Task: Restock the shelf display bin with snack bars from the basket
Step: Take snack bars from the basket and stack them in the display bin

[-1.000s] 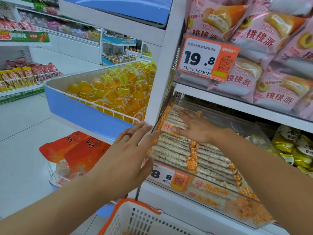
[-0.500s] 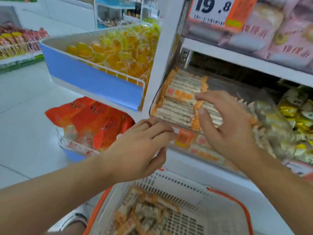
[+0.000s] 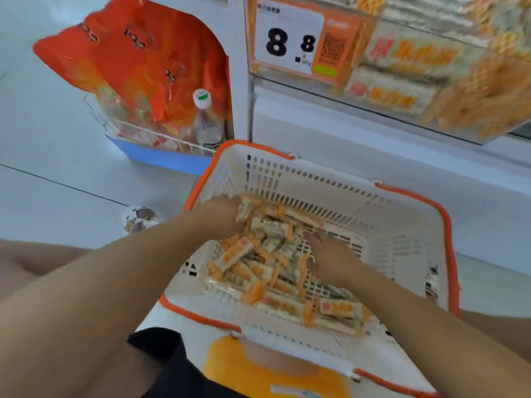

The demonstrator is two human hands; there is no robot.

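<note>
Head view, looking down into the white perforated plastic basket with orange rim [image 3: 402,214], which stood on the floor directly below the clear shelf display bin [image 3: 425,81] and its orange-and-white "8.8" price tag [image 3: 304,43]. Both hands were down among the loose heap of snack bars in white-and-orange wrappers [image 3: 267,268] on the basket floor: the left hand [image 3: 221,214] lay at the far left of the heap against the bars there, and the right hand [image 3: 330,257] rested on its right side, fingers pointing into the pile. Motion blur hid the fingertips, so whether either hand had closed round a bar could not be told. The step in hand appeared to be gathering a fresh batch. It would be done well by sweeping the two hands toward each other, so that several bars lined up parallel and could be lifted as one flat stack; bars taken crosswise would likely slip or need re-sorting at the bin, where those visible through the front lay in rows.
</note>
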